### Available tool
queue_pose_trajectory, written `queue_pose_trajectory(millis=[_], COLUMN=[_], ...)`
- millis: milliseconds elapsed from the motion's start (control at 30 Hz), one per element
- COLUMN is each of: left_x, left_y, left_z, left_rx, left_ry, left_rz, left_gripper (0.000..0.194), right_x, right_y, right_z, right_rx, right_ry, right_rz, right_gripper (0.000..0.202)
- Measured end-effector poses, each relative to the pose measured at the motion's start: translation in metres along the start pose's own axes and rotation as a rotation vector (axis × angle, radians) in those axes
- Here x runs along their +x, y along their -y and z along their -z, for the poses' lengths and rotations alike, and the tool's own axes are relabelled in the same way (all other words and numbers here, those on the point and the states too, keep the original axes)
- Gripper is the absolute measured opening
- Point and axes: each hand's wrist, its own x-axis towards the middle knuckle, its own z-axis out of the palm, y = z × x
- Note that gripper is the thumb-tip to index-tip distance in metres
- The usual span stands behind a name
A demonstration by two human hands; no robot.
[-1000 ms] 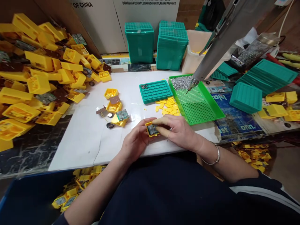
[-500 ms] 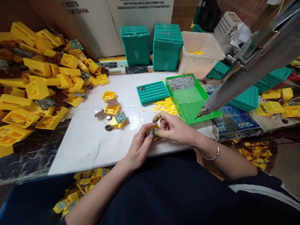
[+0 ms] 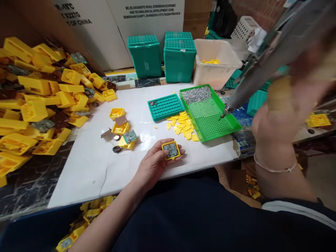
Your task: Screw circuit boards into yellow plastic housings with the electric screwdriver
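In my left hand [image 3: 154, 159] is a yellow case [image 3: 170, 150] with a grey-green circuit board inside, its open side facing up and my thumb on the board. My right hand [image 3: 278, 108] is raised at the right, beside the grey electric screwdriver [image 3: 244, 85]; motion smears its fingers, so its grip is unclear. The screwdriver's tip points down over a green tray [image 3: 214, 122] with many small screws [image 3: 196, 94] at its back end. Small flat yellow pieces [image 3: 183, 126] lie left of the tray.
Yellow cases with boards and a speaker [image 3: 117, 149] lie on the white table board [image 3: 86, 168]. A large pile of yellow cases [image 3: 39, 94] fills the left. Teal tray stacks [image 3: 145, 57] and a translucent bin [image 3: 217, 66] stand behind a flat teal tray [image 3: 166, 106].
My right hand has left the yellow case and risen to the right, beside the screwdriver. My left hand still holds the case, now more fully visible. The view has shifted slightly.
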Motion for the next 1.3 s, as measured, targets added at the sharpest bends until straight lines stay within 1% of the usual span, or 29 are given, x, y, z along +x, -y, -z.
queue_pose_trajectory(millis=[67, 100, 167, 267, 367, 467, 533, 700, 933, 1067, 1133, 1233, 1300], left_x=[0.002, 0.003, 0.006, 0.011, 0.015, 0.017, 0.018, 0.017, 0.016, 0.017, 0.017, 0.018, 0.018], left_y=[0.0, 0.0, 0.002, 0.005, 0.008, 0.01, 0.011, 0.011, 0.011, 0.012, 0.012, 0.013, 0.013], left_z=[-0.005, -0.008, -0.013, -0.02, -0.023, -0.022, -0.021, -0.022, -0.022, -0.022, -0.023, -0.025, -0.026], left_rx=[-0.013, -0.015, -0.013, -0.001, 0.007, 0.014, 0.019, 0.019, 0.009, -0.01, -0.022, -0.048, -0.057], left_ry=[0.006, 0.007, 0.014, 0.04, 0.062, 0.077, 0.075, 0.053, 0.048, 0.043, 0.038, 0.034, 0.025], left_rz=[0.024, 0.04, 0.08, 0.135, 0.138, 0.127, 0.123, 0.117, 0.11, 0.103, 0.096, 0.087, 0.083], left_gripper=[0.031, 0.031, 0.03, 0.031, 0.03, 0.026, 0.024, 0.021, 0.021, 0.023, 0.024, 0.025, 0.027], right_x=[0.021, 0.029, 0.041, 0.05, 0.054, 0.057, 0.057, 0.055, 0.052, 0.053, 0.055, 0.056, 0.052], right_y=[-0.014, -0.02, -0.031, -0.041, -0.048, -0.056, -0.061, -0.07, -0.066, -0.068, -0.068, -0.057, -0.039], right_z=[0.006, 0.006, 0.004, -0.003, -0.013, -0.024, -0.03, -0.037, -0.038, -0.037, -0.036, -0.039, -0.046], right_rx=[0.14, 0.199, 0.206, 0.169, 0.171, 0.103, 0.059, 0.056, 0.084, 0.111, 0.134, 0.22, 0.316], right_ry=[-0.142, -0.17, -0.132, -0.084, -0.116, -0.159, -0.165, -0.205, -0.215, -0.23, -0.235, -0.269, -0.279], right_rz=[0.07, 0.09, 0.059, -0.012, -0.046, -0.09, -0.11, -0.102, -0.117, -0.126, -0.106, -0.021, 0.026], right_gripper=[0.027, 0.025, 0.029, 0.033, 0.04, 0.048, 0.053, 0.055, 0.048, 0.049, 0.046, 0.038, 0.036])
